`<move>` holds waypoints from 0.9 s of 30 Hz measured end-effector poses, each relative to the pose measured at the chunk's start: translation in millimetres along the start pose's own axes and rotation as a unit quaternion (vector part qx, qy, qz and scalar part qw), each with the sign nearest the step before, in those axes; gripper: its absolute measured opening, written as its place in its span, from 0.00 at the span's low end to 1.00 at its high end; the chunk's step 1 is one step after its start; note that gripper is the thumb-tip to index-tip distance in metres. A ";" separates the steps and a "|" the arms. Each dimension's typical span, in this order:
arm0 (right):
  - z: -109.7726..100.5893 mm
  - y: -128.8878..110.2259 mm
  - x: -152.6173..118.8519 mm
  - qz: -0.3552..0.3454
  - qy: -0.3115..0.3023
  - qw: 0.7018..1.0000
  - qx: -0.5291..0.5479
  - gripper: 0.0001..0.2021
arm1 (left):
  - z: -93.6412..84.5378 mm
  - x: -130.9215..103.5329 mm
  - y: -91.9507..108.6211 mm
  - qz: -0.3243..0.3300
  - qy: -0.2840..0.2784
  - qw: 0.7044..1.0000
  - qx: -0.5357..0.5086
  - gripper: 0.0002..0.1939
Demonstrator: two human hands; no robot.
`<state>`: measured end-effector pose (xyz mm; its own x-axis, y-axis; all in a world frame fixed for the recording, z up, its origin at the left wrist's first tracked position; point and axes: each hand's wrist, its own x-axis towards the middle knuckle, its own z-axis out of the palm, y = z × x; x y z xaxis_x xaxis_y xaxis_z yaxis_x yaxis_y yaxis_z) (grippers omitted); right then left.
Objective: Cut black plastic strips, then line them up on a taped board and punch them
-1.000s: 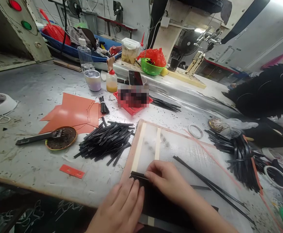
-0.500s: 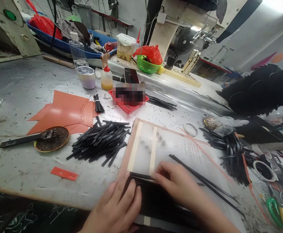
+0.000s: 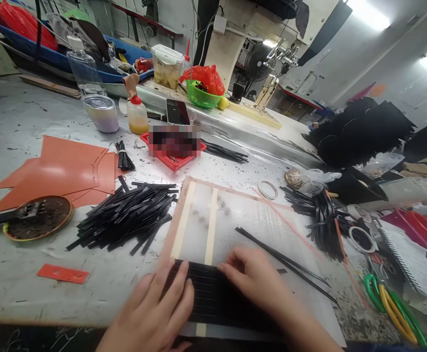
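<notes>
Black strips (image 3: 206, 293) lie side by side in a flat panel across a translucent board (image 3: 250, 215) with pale tape bands. My left hand (image 3: 158, 298) rests on the panel's left part, its fingers spread near the top edge. At the top edge farther right, my right hand (image 3: 246, 271) has thumb and fingers pinched together on the uppermost black strip. Two long loose black strips (image 3: 287, 261) lie on the board to the right of my right hand. Left of the board is a pile of short black strips (image 3: 125, 215).
Orange sheets (image 3: 70, 166), a round dish with a brush (image 3: 41, 217) and a small orange piece (image 3: 62, 274) lie left. Bottles (image 3: 138, 117) and a red tray (image 3: 175, 161) stand behind. Bundled black strips (image 3: 323, 220), a tape ring (image 3: 267, 189) and scissors (image 3: 393, 308) lie right.
The view has shifted to the right. The uppermost strip, raised slightly off the panel before, now lies flat against the others. My left fingers are spread further over the panel.
</notes>
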<state>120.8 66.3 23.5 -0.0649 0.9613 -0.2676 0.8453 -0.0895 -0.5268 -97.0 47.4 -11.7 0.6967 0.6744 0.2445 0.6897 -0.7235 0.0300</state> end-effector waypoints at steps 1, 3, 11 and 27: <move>1.0 -0.3 -0.2 0.000 0.002 1.000 -0.006 0.10 | -0.2 2.9 0.4 0.009 0.008 1.000 0.002 0.26; 3.7 -2.0 -1.0 0.002 0.009 1.000 -0.025 0.11 | 0.0 10.5 3.2 0.039 0.021 0.999 -0.001 0.27; -13.4 13.1 -7.8 -0.008 0.101 0.990 -0.101 0.05 | 5.5 29.4 13.6 0.109 -0.006 0.994 -0.020 0.31; -10.3 68.0 -3.5 -0.176 0.277 0.891 -0.315 0.12 | 22.2 10.0 1.0 0.081 0.148 0.986 0.004 0.23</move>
<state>184.1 59.5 -3.1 -0.2606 0.8977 0.3552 0.9654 0.2389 0.1046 -85.0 56.8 -30.7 0.7104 0.4777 0.5168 0.5772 -0.8157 -0.0395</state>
